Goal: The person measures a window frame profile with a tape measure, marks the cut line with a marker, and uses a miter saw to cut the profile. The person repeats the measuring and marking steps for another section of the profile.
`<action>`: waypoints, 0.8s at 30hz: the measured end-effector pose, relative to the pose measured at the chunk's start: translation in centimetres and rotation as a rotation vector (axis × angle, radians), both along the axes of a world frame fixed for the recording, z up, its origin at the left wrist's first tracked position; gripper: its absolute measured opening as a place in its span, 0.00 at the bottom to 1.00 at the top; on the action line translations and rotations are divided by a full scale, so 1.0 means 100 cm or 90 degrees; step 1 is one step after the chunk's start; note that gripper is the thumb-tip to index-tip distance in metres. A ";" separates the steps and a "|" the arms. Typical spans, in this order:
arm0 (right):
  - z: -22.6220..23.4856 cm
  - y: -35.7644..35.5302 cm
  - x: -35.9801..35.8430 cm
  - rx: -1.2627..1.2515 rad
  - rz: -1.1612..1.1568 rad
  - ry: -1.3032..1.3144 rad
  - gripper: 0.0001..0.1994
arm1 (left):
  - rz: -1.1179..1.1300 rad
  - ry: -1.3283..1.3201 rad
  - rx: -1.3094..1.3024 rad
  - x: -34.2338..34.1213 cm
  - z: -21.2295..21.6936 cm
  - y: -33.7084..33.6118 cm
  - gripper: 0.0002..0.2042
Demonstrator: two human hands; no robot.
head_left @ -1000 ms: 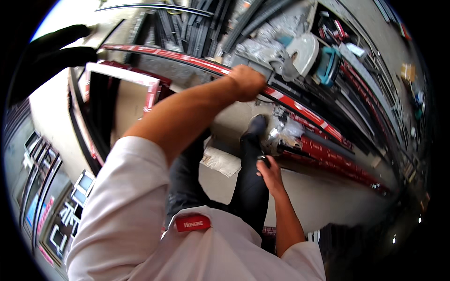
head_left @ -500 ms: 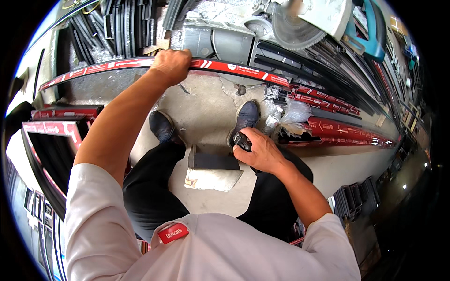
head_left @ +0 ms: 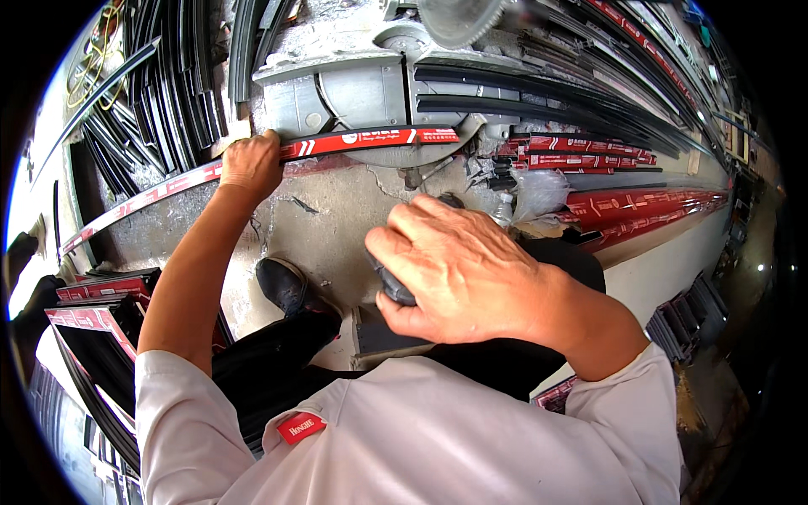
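Observation:
My left hand (head_left: pixel 251 167) is closed around a long dark profile strip (head_left: pixel 370 141) faced with red printed film. The strip runs from the far left and its right end lies along the front of a grey metal saw table (head_left: pixel 362 94). Above that table shows the toothed circular saw blade (head_left: pixel 459 18), cut off by the picture's top. Closer to me, my right hand (head_left: pixel 459 269) is wrapped round a small black rounded object (head_left: pixel 394 286). Most of that object is hidden by the fingers, so I cannot tell its kind.
Dark profiles (head_left: pixel 168 80) lie in a bundle at the back left. More black lengths (head_left: pixel 505 93) stretch to the right of the saw table. Red-filmed profiles (head_left: pixel 644 210) and crumpled clear plastic (head_left: pixel 539 194) lie at right. Red-and-black frames (head_left: pixel 97 316) lean at left.
My left hand and the strip have shifted left. My right hand has risen toward me with the black object. The view has moved, and less of the saw blade shows.

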State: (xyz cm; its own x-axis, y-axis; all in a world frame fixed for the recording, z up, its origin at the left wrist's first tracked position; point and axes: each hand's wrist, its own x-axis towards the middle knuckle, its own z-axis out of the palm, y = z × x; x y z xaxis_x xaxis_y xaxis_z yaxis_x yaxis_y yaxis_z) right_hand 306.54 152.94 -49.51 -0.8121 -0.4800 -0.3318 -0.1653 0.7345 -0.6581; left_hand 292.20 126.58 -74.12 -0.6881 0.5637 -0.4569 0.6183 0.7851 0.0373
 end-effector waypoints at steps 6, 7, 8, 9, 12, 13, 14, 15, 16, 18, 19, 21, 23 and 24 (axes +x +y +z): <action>0.010 0.004 0.025 -0.043 0.026 0.071 0.17 | 0.031 0.069 -0.047 0.001 0.011 0.003 0.09; 0.011 0.005 0.030 -0.046 0.028 0.084 0.17 | 0.036 0.081 -0.049 0.002 0.013 0.004 0.10; 0.014 0.007 0.033 -0.049 0.033 0.096 0.17 | 0.044 0.093 -0.050 0.005 0.015 0.003 0.11; 0.016 0.009 0.038 -0.049 0.033 0.104 0.17 | 0.053 0.105 -0.051 0.008 0.017 0.004 0.12; 0.020 0.016 0.048 -0.045 0.034 0.120 0.17 | 0.061 0.117 -0.050 0.015 0.024 0.004 0.23; 0.024 0.019 0.048 -0.044 0.037 0.120 0.17 | 0.066 0.113 -0.057 0.015 0.027 0.004 0.25; 0.025 0.022 0.052 -0.044 0.035 0.114 0.18 | 0.067 0.101 -0.065 0.018 0.034 0.010 0.26; 0.026 0.025 0.055 -0.048 0.031 0.117 0.18 | 0.052 0.107 -0.054 0.021 0.040 0.017 0.28; 0.027 0.027 0.058 -0.052 0.027 0.121 0.18 | 0.036 0.112 -0.043 0.025 0.047 0.026 0.29; 0.028 0.031 0.060 -0.067 0.024 0.136 0.18 | 0.030 0.105 -0.013 0.028 0.066 0.047 0.33; 0.029 0.033 0.061 -0.077 0.022 0.140 0.18 | 0.013 0.121 0.048 0.030 0.065 0.057 0.32; 0.029 0.035 0.066 -0.080 0.022 0.166 0.19 | -0.010 0.110 0.147 0.033 0.065 0.081 0.32; 0.030 0.040 0.067 -0.090 0.015 0.151 0.19 | 0.006 0.061 0.177 0.037 0.059 0.116 0.29; 0.031 0.042 0.066 -0.096 0.013 0.145 0.18 | 0.023 0.027 0.205 0.037 0.054 0.130 0.29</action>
State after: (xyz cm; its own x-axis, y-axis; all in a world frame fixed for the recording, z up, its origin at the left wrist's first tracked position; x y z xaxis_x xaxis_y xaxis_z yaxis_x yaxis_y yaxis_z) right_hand 313.19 157.14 -46.40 -0.8469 -0.5278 -0.0653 -0.3358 0.6260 -0.7038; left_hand 295.93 139.56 -68.75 -0.7251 0.6493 -0.2295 0.5968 0.7587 0.2611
